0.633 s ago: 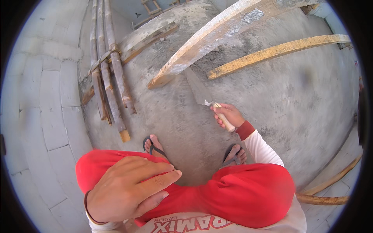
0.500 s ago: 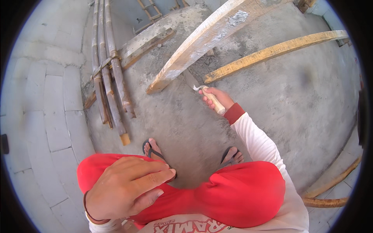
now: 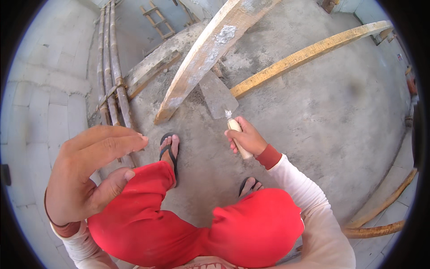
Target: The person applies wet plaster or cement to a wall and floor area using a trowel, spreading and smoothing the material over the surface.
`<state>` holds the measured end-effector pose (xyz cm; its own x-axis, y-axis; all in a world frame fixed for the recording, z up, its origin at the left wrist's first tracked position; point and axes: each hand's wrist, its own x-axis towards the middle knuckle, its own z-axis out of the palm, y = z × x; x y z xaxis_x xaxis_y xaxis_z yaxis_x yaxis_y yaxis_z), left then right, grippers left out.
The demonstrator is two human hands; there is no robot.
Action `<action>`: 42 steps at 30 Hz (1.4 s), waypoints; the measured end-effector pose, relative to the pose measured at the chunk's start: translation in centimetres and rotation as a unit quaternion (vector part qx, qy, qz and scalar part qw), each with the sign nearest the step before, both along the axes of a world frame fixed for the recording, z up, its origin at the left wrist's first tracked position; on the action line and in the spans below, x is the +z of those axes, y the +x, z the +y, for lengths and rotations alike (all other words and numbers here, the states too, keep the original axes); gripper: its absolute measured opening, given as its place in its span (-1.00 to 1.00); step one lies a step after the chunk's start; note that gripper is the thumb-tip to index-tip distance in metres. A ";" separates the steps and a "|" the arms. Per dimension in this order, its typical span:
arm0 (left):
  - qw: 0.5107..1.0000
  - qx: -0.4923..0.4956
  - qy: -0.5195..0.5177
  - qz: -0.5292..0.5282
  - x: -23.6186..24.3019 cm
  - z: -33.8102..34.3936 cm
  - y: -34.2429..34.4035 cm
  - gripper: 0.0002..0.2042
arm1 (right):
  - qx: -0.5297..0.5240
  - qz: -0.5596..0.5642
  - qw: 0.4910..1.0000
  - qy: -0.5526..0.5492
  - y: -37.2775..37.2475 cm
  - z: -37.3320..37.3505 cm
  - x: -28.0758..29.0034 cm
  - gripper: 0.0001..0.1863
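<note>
My right hand (image 3: 246,136) is closed round the pale wooden handle of a trowel (image 3: 218,96). The trowel's broad grey blade turns its flat face up, and its far end meets the edge of a cement-smeared wooden board (image 3: 201,62) in this view; whether they touch I cannot tell. Just right of the blade lies the near end of a yellowish timber (image 3: 286,62). My left hand (image 3: 85,172) is raised above my left knee, fingers curved and thumb apart, holding nothing.
Bamboo poles (image 3: 107,67) tied together lean at the left, by the grey block wall (image 3: 45,116). Behind them lies another plank (image 3: 152,71). A wooden ladder (image 3: 156,20) stands far back. Curved timbers (image 3: 380,228) lie at the lower right. Grey concrete floor (image 3: 313,125) stretches between.
The trowel has drawn back toward me and its blade now shows broadly from beside the board. My left hand has risen leftward and opened wider. My view and legs have shifted.
</note>
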<state>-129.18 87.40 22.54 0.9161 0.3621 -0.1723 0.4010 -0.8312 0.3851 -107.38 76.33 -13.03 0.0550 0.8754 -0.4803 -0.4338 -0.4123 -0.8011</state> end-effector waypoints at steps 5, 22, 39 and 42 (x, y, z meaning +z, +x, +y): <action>0.996 -0.065 -0.005 -0.057 -2.4 3.4 0.9 -0.63 | -0.146 -0.065 0.987 -0.025 4.2 1.1 2.7 -0.69; 0.973 -0.087 -0.128 -0.169 -17.7 22.2 -3.0 -0.78 | -0.210 -0.260 0.922 -0.197 11.6 8.6 7.5 -0.77; 0.912 -0.009 -0.326 -0.249 -25.1 32.0 -4.7 -0.62 | 0.036 -0.435 0.872 -0.223 8.7 16.5 1.1 -0.71; 0.907 -0.032 -0.330 -0.259 -25.3 32.1 -3.6 -0.57 | 0.008 -0.331 0.926 -0.181 10.6 13.0 3.5 -0.62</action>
<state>-132.79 119.52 -2.78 0.9513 0.2808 0.1272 -0.0163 -0.3664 0.9303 -96.74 89.37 -9.53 0.4301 0.6676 -0.6077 0.1120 -0.7074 -0.6979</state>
